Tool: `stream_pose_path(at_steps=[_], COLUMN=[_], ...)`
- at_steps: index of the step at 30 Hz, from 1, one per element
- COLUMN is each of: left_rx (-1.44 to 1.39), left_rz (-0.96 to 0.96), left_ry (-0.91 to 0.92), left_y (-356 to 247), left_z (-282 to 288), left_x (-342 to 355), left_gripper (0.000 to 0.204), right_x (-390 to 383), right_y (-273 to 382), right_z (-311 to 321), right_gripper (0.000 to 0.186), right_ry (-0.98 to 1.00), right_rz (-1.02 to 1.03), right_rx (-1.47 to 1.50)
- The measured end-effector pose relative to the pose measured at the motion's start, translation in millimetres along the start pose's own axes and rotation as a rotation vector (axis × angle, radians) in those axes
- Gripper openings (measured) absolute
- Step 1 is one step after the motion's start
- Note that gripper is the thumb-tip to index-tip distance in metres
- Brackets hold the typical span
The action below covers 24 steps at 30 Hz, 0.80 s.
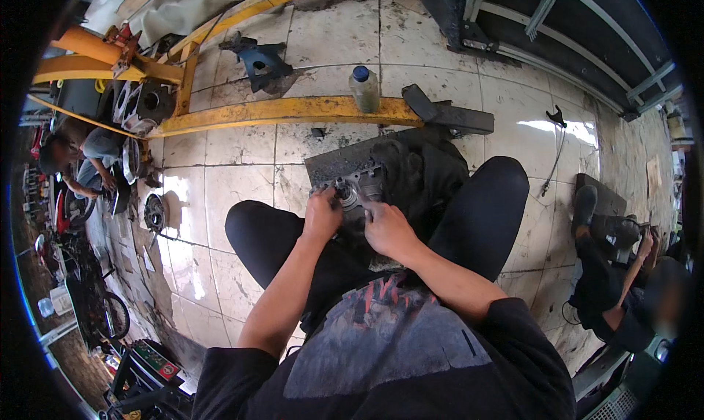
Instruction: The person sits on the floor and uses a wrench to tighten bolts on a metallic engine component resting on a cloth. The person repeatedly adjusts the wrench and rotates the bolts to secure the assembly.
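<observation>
Right hand: the person's bare right hand (387,229) is curled at the casing's near right side; whether it grips a tool cannot be told.
Left hand: the bare left hand (323,211) has bent fingers against the casing's left edge; its grip is unclear.
Casing: the grey, irregular metal casing (372,179) sits between the knees, round opening facing up.
Step in hand: seemingly close two-handed work around that opening.
Next move: probably calls for a steady casing and controlled finger pressure.
Beyond: crumpled black cloth (422,167), then a yellow steel beam (271,112).
</observation>
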<state>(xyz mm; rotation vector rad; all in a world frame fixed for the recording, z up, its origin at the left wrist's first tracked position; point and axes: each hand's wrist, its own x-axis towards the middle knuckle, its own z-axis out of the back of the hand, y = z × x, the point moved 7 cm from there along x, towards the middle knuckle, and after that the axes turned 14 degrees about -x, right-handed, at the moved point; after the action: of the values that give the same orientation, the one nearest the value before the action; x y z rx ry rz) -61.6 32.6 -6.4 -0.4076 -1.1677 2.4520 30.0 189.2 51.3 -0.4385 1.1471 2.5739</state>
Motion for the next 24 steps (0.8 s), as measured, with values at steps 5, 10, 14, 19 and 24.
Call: stream_pose_path(at_steps=[5, 10, 14, 19, 24], left_rx=[0.019, -0.1, -0.208, -0.114, -0.182], left_rz=[0.001, 0.113, 0.262, 0.195, 0.201], left_ry=[-0.012, 0.047, 0.018, 0.013, 0.07], left_y=[5.8, 6.2, 3.8, 24.2, 29.8], left_z=[-0.7, -3.3, 5.2, -3.3, -5.0], left_x=[-3.0, -4.4, -5.0, -1.0, 2.0], left_gripper=[0.02, 0.041, 0.042, 0.041, 0.031], right_x=[-12.5, -17.9, -20.4, 14.7, 6.6], right_y=[0.1, 18.7, 10.3, -0.3, 3.6], right_z=[-5.0, -9.8, 4.6, -6.8, -9.4], right_gripper=[0.037, 0.047, 0.036, 0.028, 0.029], right_ry=[-0.004, 0.005, 0.004, -0.107, -0.142], right_rz=[0.036, 0.049, 0.005, 0.098, 0.054], right_rx=[-0.04, -0.027, -0.08, -0.095, -0.036])
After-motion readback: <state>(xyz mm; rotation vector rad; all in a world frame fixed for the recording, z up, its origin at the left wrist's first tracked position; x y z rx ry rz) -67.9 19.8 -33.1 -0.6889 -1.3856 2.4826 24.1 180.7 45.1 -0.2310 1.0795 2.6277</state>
